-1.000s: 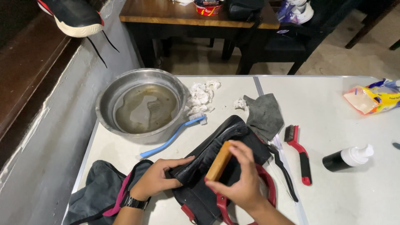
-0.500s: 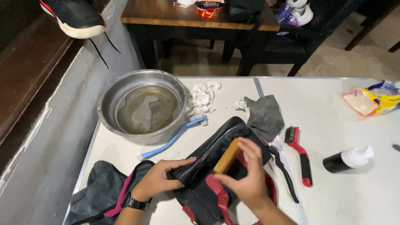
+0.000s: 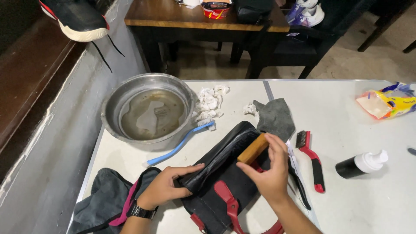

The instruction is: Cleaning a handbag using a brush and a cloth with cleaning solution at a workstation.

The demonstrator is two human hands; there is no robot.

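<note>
Now the right hand [image 3: 271, 175] pinches a wooden brush [image 3: 252, 148] against a black bag [image 3: 225, 173] lying between both hands on the desk [image 3: 346, 112]; the left hand [image 3: 167, 187] grips the bag's edge, a red-handled brush [image 3: 313, 160] just right.

Shoe and bag cleaning workshop: water basin [image 3: 149, 108], brushes [image 3: 311, 158], cleaner bottle [image 3: 362, 164], sneaker [image 3: 76, 19] on ledge.

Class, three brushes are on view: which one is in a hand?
The wooden-backed brush, gripped by the right hand on the black bag; the blue toothbrush and red-handled brush lie untouched.
</note>
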